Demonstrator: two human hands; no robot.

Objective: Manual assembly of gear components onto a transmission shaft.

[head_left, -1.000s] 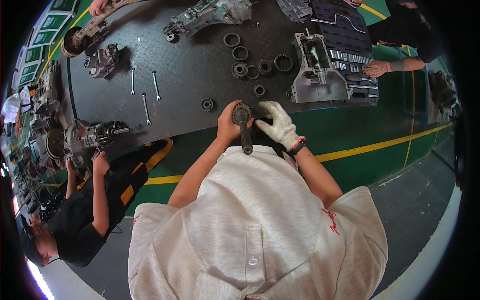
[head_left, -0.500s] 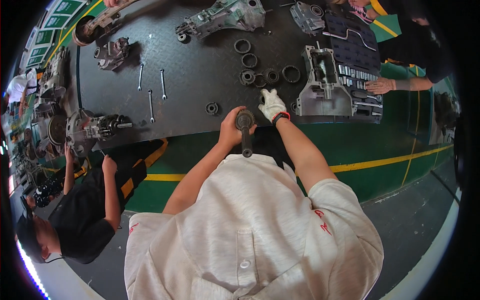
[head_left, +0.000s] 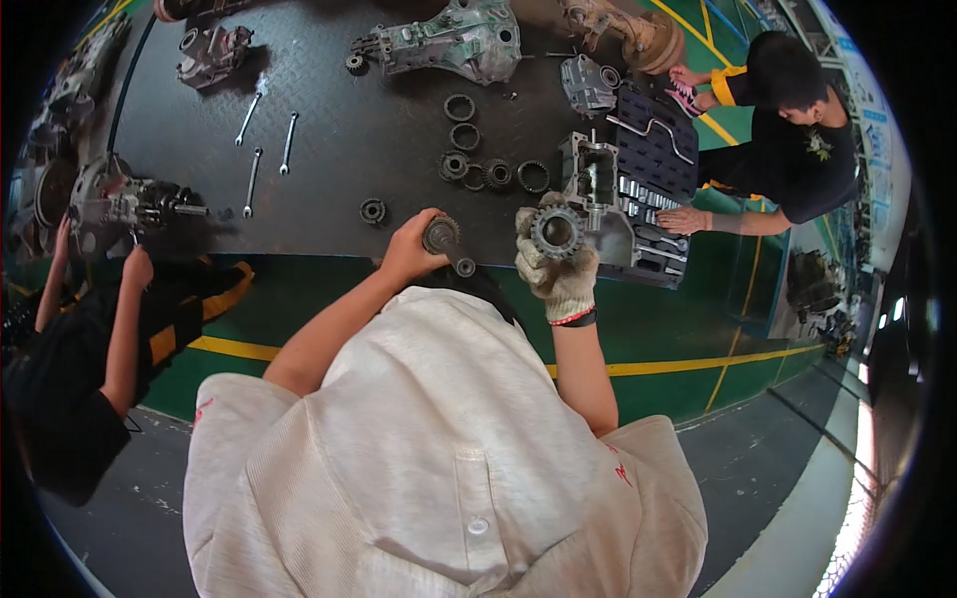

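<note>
Bare fingers of my left hand (head_left: 411, 249) wrap round a gear shaft (head_left: 446, 241), its toothed end up and its narrow end pointing down toward me. My right hand (head_left: 560, 279), in a whitish work glove, grips a ring-shaped gear (head_left: 556, 231) held up above the table edge, its open bore facing me. Beyond my hands lie several loose gears and synchronizer rings (head_left: 465, 137) on the dark tabletop. One small gear (head_left: 373, 210) rests apart, left of my left hand. Just past my right hand stands an open gearbox housing (head_left: 596, 184), partly hidden by the glove.
Three wrenches (head_left: 287, 145) lie on the dark metal table (head_left: 329, 90). A large transmission case (head_left: 439, 45) is at the back. On the right a socket set (head_left: 648, 159) has a co-worker's hand (head_left: 684, 220) on it. Another person works at a gearbox (head_left: 125, 204) on the left.
My right hand has come up from the tabletop and now holds a ring-shaped gear. My left hand keeps the gear shaft, now tilted. The whole view has turned toward the right.
</note>
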